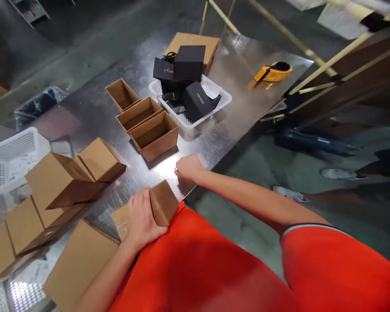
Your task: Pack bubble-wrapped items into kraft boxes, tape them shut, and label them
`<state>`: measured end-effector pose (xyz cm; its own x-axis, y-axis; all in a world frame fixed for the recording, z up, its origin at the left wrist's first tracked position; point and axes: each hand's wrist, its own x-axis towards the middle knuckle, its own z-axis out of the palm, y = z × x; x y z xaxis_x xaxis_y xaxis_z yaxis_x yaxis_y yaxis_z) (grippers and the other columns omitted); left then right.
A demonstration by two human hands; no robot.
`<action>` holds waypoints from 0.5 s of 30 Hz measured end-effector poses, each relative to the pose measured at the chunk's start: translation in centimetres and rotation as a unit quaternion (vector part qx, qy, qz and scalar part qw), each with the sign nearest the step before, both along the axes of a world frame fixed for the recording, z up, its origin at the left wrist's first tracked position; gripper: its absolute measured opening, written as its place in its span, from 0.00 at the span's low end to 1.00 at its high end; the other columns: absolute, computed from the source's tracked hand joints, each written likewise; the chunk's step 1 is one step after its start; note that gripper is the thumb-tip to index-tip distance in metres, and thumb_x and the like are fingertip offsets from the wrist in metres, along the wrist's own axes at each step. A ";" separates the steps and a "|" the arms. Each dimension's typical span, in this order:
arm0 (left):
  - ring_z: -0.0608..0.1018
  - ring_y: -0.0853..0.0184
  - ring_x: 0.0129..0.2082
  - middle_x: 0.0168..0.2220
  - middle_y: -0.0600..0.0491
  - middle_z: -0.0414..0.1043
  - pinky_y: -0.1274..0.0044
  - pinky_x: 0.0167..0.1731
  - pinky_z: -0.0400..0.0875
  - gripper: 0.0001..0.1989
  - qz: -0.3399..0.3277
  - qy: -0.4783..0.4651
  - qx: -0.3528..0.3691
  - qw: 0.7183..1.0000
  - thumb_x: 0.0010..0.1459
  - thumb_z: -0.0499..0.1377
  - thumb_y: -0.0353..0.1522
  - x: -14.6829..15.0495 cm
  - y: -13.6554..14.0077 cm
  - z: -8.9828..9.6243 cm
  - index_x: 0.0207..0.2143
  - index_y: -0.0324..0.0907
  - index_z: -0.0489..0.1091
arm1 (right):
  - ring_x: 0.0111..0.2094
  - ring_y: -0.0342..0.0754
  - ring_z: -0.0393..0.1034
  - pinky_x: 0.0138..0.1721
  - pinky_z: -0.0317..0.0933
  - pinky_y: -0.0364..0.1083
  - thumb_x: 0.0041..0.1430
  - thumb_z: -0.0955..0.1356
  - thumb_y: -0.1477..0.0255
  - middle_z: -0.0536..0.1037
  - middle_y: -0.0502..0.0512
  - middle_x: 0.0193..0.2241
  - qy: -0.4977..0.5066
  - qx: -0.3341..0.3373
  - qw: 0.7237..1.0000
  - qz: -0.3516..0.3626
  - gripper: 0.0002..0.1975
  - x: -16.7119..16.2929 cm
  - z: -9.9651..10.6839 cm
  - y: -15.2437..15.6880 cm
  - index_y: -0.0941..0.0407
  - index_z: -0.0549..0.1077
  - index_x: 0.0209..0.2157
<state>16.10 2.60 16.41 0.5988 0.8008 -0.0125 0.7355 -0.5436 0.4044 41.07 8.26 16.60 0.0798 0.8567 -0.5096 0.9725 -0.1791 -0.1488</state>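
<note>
My left hand (142,219) is wrapped over a small brown cardboard box (165,200) at the near edge of the table, close against my red shirt. Another piece of cardboard with clear tape (121,216) shows beside that hand, partly hidden by it. My right hand (189,167) is closed in a fist just above the metal table, near its edge. Whatever may be inside its fingers is hidden. Beyond it, three open-topped cardboard boxes (159,136) stand side by side. A white plastic basket (225,99) holds black boxes (198,102) with gold lettering and black sleeves.
Several closed cardboard boxes (60,175) stand to the left, with a larger box (81,264) nearer me. A white basket (35,149) lies at the far left. An orange tape roll or dispenser (271,73) rests at the far right. Beyond are pale pipe racks (331,69) and a person's shoes (339,174).
</note>
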 end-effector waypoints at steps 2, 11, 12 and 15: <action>0.69 0.47 0.53 0.54 0.38 0.64 0.56 0.53 0.64 0.51 0.031 -0.040 -0.005 0.999 0.35 0.67 0.39 -0.7 0.5 0.9 0.61 0.37 0.49 | 0.45 0.62 0.76 0.45 0.61 0.53 0.65 0.61 0.64 0.80 0.74 0.42 -0.047 0.034 0.998 -0.033 0.21 0.0 1.6 -0.8 0.66 0.78 0.41; 0.67 0.46 0.58 0.57 0.39 0.62 0.53 0.60 0.58 0.53 0.136 -0.127 -0.069 0.980 0.33 0.70 0.39 -3.1 0.9 -2.0 0.61 0.40 0.51 | 0.40 0.52 0.75 0.37 0.60 0.44 0.64 0.62 0.66 0.81 0.60 0.38 0.147 0.102 0.976 -0.125 0.14 -8.9 -2.8 -8.0 0.59 0.69 0.46; 0.66 0.46 0.60 0.58 0.39 0.61 0.53 0.62 0.57 0.53 0.146 -0.145 -0.078 0.976 0.33 0.70 0.39 -3.9 0.7 -2.3 0.62 0.40 0.51 | 0.41 0.53 0.75 0.39 0.60 0.45 0.64 0.62 0.66 0.81 0.61 0.39 0.131 0.102 0.977 -0.133 0.14 -8.7 -4.5 -8.2 0.59 0.69 0.46; 0.61 0.48 0.64 0.64 0.39 0.55 0.56 0.64 0.54 0.55 0.222 -0.220 -0.112 0.943 0.34 0.70 0.41 -6.9 0.9 -3.6 0.64 0.41 0.48 | 0.43 0.57 0.75 0.45 0.61 0.50 0.64 0.62 0.66 0.80 0.64 0.41 0.044 0.120 0.982 -0.141 0.16 -5.2 -9.3 -8.4 0.60 0.70 0.49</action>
